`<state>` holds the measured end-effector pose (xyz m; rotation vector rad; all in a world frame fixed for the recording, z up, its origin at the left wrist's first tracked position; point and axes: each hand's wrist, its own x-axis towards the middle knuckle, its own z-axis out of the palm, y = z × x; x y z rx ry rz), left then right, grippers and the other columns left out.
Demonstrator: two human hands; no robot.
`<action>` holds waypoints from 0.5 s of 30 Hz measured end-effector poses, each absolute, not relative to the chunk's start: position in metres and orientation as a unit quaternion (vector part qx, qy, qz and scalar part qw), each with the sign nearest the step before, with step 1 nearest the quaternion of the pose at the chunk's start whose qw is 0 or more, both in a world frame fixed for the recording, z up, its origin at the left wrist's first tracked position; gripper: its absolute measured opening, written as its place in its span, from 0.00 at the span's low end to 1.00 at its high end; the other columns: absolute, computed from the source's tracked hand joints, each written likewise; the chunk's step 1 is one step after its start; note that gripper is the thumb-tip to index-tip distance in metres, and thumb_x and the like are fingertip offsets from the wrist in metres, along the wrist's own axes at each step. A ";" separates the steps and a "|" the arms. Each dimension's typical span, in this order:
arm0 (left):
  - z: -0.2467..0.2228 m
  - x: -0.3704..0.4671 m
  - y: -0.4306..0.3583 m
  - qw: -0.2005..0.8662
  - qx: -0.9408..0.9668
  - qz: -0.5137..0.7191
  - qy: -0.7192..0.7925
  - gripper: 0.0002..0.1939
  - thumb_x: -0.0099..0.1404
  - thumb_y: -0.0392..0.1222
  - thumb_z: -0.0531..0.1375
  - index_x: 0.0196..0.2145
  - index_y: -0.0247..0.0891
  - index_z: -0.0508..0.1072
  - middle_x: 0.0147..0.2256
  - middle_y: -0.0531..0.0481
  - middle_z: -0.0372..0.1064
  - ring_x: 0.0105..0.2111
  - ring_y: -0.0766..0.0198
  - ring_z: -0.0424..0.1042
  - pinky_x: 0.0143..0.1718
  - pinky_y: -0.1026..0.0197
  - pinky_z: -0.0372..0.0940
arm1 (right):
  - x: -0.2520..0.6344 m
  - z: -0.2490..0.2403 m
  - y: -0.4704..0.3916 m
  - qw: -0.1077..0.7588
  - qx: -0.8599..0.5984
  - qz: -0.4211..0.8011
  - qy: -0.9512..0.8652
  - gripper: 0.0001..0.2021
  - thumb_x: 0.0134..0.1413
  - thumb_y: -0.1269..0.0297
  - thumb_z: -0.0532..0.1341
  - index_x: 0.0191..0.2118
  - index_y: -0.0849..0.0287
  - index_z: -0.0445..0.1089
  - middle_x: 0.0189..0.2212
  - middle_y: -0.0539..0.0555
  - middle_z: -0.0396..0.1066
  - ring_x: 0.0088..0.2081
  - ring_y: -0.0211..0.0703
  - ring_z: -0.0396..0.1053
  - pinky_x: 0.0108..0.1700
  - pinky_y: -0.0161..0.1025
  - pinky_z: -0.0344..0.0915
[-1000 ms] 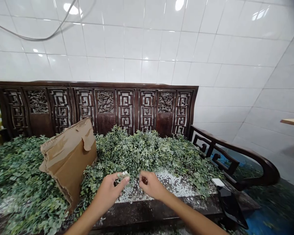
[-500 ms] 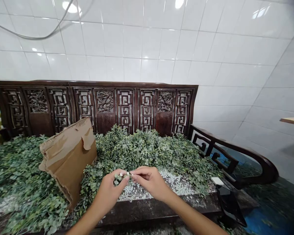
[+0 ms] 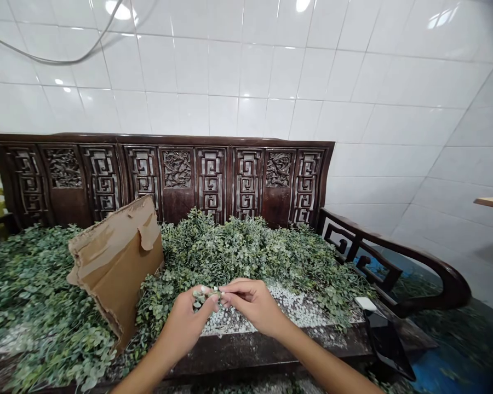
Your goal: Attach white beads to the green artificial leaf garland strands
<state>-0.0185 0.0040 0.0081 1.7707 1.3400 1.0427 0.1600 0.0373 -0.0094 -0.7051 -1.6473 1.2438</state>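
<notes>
Between the fingertips of both hands is a small artificial leaf sprig with round green leaves. My left hand pinches the sprig from the left, its leaves showing between thumb and forefinger. From the other side my right hand closes thumb and forefinger at the sprig's tip, where a tiny white piece shows. What exactly the right fingertips grip is too small to make out. Beneath and beside the hands, many small white pieces lie scattered on the bench seat. Heaped artificial greenery lies just behind.
A torn cardboard sheet stands upright among the leaves at left. The dark carved wooden bench has a curved armrest at right. A black phone and a white block lie near the seat's right end.
Both hands stay together at nearly the same spot, with slight finger movement around the sprig. The camera view has shifted a little.
</notes>
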 end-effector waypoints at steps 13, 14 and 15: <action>0.008 -0.018 0.004 0.343 0.690 0.404 0.492 0.18 0.64 0.50 0.52 0.21 0.40 0.69 0.25 0.50 0.71 0.31 0.59 0.69 0.37 0.61 0.61 | 0.158 -0.008 0.033 0.451 -0.287 0.531 -0.658 0.09 0.52 0.61 0.66 0.38 0.59 0.78 0.31 0.54 0.74 0.31 0.41 0.73 0.37 0.41 0.71; 0.008 -0.018 0.004 0.345 0.689 0.405 0.493 0.18 0.64 0.50 0.52 0.21 0.40 0.68 0.25 0.50 0.71 0.31 0.59 0.68 0.37 0.61 0.61 | 0.158 -0.008 0.033 0.451 -0.290 0.539 -0.650 0.09 0.52 0.61 0.66 0.38 0.60 0.77 0.29 0.53 0.74 0.31 0.41 0.73 0.37 0.40 0.71; 0.008 -0.018 0.004 0.347 0.688 0.406 0.492 0.18 0.63 0.50 0.52 0.21 0.40 0.68 0.25 0.50 0.70 0.31 0.59 0.68 0.37 0.61 0.61 | 0.159 -0.009 0.033 0.452 -0.291 0.545 -0.643 0.09 0.52 0.62 0.66 0.37 0.60 0.76 0.28 0.52 0.74 0.30 0.41 0.73 0.36 0.40 0.71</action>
